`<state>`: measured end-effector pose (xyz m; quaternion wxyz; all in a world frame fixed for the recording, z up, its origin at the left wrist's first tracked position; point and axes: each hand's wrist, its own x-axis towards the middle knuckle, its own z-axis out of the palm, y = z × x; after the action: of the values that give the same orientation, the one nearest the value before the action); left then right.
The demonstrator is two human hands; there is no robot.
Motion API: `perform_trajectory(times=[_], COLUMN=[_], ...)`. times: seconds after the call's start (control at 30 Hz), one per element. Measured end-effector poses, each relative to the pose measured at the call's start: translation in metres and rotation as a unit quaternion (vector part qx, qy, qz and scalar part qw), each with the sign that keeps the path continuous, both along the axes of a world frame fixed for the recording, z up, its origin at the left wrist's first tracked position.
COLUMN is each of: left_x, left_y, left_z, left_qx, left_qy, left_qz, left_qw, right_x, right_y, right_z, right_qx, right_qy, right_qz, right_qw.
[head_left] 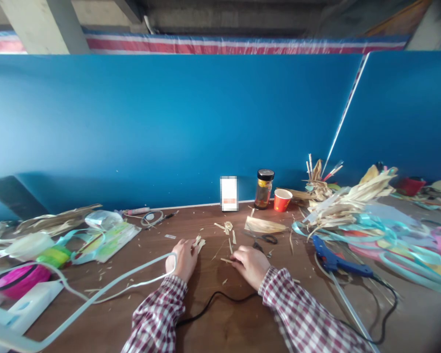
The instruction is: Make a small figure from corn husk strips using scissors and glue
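My left hand is closed on a small pale corn husk piece that sticks out past the fingertips. To its right, my right hand pinches a thin strip of husk close above the brown table. Loose husk scraps lie just beyond and between the hands. Scissors with black handles rest behind my right hand, partly hidden by it. A wider dried corn husk lies flat behind the scissors.
A blue glue gun with a black cord lies at right, by ribbons and heaped husks. A lidded jar and red paper cup stand at the back. At left, a white tube frame crosses near a power strip.
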<state>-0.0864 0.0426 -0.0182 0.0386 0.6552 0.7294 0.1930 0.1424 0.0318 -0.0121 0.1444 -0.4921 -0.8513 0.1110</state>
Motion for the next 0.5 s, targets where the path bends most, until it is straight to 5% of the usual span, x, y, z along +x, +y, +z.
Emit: perform_trajectory(times=[0.5], left_x=[0.0006], left_y=[-0.0016], left_z=[0.0017], left_qx=[0.020], left_qy=[-0.023], left_qz=[-0.009], left_qw=[1.000], right_x=[0.0010], right_y=[0.0001], right_z=[-0.0005], right_qx=[0.003], right_qy=[0.001], right_qz=[0.004], right_qw=[1.000])
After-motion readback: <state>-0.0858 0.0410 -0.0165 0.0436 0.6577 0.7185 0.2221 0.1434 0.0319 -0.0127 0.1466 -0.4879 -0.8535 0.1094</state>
